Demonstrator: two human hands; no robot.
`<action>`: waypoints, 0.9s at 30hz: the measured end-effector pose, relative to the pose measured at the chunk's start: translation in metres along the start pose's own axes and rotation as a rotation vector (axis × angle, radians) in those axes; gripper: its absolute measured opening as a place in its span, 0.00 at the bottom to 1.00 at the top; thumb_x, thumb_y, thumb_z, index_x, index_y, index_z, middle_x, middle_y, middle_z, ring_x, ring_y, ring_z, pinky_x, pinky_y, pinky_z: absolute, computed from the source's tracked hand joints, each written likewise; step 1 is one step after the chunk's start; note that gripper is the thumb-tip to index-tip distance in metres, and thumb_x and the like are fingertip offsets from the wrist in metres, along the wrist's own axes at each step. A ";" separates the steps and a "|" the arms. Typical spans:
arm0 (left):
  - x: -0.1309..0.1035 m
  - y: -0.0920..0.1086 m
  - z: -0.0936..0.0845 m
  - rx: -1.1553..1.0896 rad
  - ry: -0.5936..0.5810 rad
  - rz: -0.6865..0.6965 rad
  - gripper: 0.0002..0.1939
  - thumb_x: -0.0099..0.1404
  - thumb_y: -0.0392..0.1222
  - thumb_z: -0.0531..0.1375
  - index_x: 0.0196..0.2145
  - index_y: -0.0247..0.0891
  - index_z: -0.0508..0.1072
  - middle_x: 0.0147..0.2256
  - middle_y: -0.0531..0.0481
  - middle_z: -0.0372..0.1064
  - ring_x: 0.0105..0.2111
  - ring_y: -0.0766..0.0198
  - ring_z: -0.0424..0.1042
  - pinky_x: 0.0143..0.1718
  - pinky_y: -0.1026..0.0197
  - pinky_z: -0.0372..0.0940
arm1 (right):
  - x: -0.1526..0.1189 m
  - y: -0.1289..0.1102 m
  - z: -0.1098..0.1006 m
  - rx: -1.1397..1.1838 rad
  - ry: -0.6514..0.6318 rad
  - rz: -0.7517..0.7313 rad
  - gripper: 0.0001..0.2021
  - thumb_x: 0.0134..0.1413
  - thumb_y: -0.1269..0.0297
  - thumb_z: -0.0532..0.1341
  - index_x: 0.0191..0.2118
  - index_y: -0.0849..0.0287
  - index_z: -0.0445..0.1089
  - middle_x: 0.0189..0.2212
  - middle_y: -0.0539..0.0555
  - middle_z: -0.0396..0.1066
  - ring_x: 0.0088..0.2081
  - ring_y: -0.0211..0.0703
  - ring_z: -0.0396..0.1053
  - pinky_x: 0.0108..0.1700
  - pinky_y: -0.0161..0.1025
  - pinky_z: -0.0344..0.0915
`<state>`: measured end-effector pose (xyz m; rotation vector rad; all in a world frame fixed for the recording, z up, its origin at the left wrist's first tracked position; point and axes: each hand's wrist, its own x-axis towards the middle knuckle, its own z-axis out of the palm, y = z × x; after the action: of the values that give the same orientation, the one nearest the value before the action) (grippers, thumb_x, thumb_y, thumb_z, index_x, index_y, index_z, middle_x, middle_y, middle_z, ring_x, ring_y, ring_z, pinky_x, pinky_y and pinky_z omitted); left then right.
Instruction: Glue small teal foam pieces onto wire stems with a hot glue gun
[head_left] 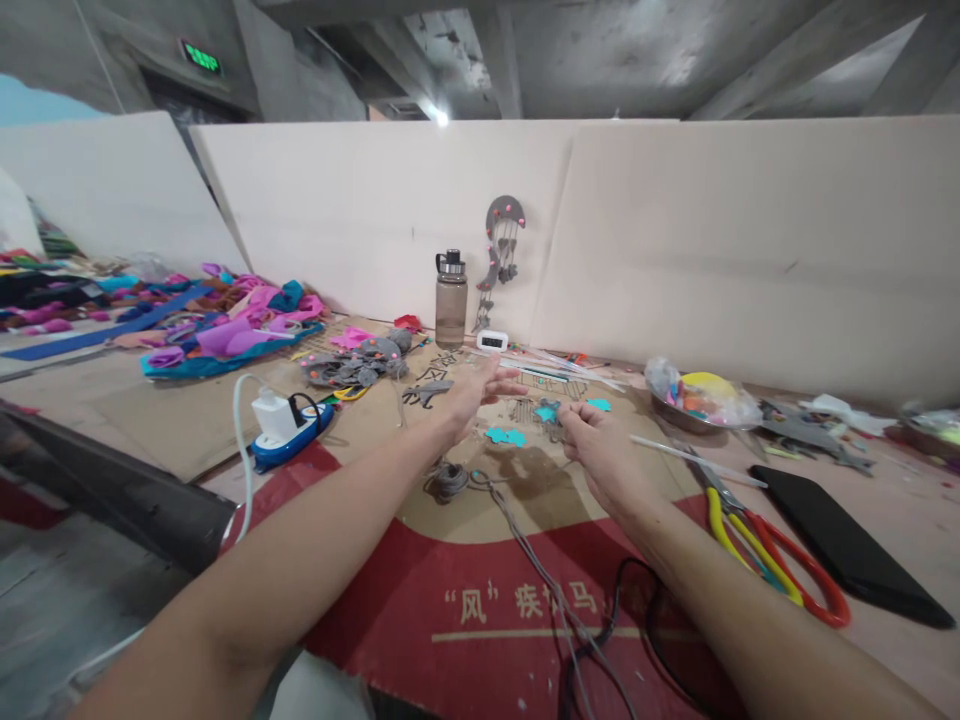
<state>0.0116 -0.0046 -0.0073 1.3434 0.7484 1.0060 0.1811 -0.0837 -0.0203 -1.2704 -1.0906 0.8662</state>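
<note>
My right hand (596,440) is closed in a pinch at the edge of a small turquoise-and-grey piece (547,411), just above the board. My left hand (476,398) hovers to the left of it, fingers stretched out and holding nothing. Flat turquoise cut-outs (505,437) lie below and between the hands. Another turquoise piece (599,405) is behind my right fingers. A coil of grey cord (450,481) rests below my left hand, and its strands run toward the front edge.
Scissors with red and yellow handles (776,560) and a black phone (847,545) lie at right. Behind stand a bottle (450,310), a small clock (492,342) and a metal bowl (697,412). A blue power strip (292,440) and felt scraps (232,335) are at left.
</note>
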 end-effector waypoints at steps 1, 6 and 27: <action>0.000 0.001 0.001 -0.051 -0.013 -0.034 0.33 0.66 0.65 0.48 0.49 0.35 0.73 0.41 0.38 0.78 0.50 0.52 0.71 0.56 0.48 0.55 | 0.000 0.001 0.000 0.007 0.000 0.006 0.16 0.42 0.51 0.66 0.25 0.55 0.61 0.19 0.43 0.52 0.20 0.32 0.44 0.22 0.35 0.43; 0.000 -0.001 0.001 -0.158 -0.035 -0.148 0.34 0.63 0.68 0.51 0.45 0.33 0.73 0.42 0.35 0.77 0.47 0.52 0.74 0.49 0.53 0.62 | 0.001 0.003 0.000 0.024 -0.001 0.021 0.17 0.41 0.51 0.66 0.26 0.56 0.61 0.18 0.42 0.52 0.19 0.31 0.44 0.22 0.35 0.42; 0.000 -0.002 0.006 -0.274 0.001 -0.098 0.21 0.63 0.57 0.58 0.34 0.33 0.76 0.42 0.38 0.76 0.46 0.55 0.73 0.48 0.54 0.65 | -0.003 0.001 0.001 -0.007 -0.003 -0.014 0.14 0.43 0.53 0.66 0.25 0.55 0.63 0.19 0.44 0.53 0.21 0.33 0.46 0.22 0.35 0.44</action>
<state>0.0175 -0.0068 -0.0084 1.0605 0.6454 0.9917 0.1796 -0.0863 -0.0222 -1.2666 -1.1044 0.8551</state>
